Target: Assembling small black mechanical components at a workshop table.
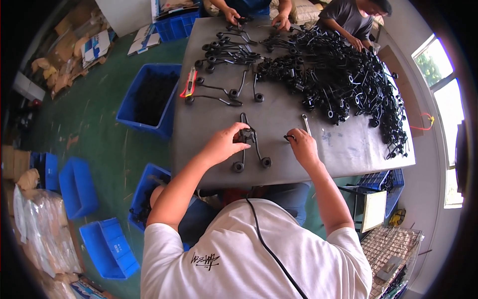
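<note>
My left hand (225, 144) is closed around the middle joint of a black metal bracket (257, 145) near the table's front edge. The bracket's bent rods run toward me and end in two round black ends. To its right, my right hand (304, 147) pinches a small black piece (288, 137), too small to name. Just beyond those fingers lies a silver spanner (306, 123); it is unclear whether they touch it. Past my left hand, several more black rods with round ends (216, 92) lie loose on the grey tabletop (284, 167).
A large heap of black rod parts (343, 74) covers the table's far right. A box cutter (191, 81) lies by the left edge. Two people work across the table. Blue bins (172, 122) stand on the floor to my left, and a wire crate (393, 254) sits at lower right.
</note>
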The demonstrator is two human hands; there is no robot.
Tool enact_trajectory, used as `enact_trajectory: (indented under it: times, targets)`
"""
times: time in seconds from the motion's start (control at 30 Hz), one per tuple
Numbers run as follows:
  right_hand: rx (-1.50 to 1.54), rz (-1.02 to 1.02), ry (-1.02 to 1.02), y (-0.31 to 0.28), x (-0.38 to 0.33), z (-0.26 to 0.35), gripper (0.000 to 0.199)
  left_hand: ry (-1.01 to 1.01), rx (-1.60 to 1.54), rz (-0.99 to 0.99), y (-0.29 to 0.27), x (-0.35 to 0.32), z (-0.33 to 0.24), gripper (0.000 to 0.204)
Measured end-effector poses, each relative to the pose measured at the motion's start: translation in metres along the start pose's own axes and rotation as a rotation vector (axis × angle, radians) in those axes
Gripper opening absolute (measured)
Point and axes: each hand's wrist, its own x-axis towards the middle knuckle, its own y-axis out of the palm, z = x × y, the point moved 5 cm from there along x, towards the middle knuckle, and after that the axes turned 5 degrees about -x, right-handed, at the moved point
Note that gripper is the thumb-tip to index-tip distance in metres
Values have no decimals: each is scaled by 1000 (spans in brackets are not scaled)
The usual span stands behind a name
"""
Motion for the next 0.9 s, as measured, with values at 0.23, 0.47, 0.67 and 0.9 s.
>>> enact_trajectory:
  times: [0.23,0.47,0.67,0.9]
  targets:
    - [881,127,167,19,-3,21,16,21,-89,16,0,-1,8,54]
    - [1188,106,217,58,5,48,17,-8,-56,29,0,-2,4,54]
    - [966,91,262,61,0,62,24,69,-84,-14,1,-3,3,52]
    - [693,-24,251,53,5,71,22,8,-68,-5,-1,-3,-4,51]
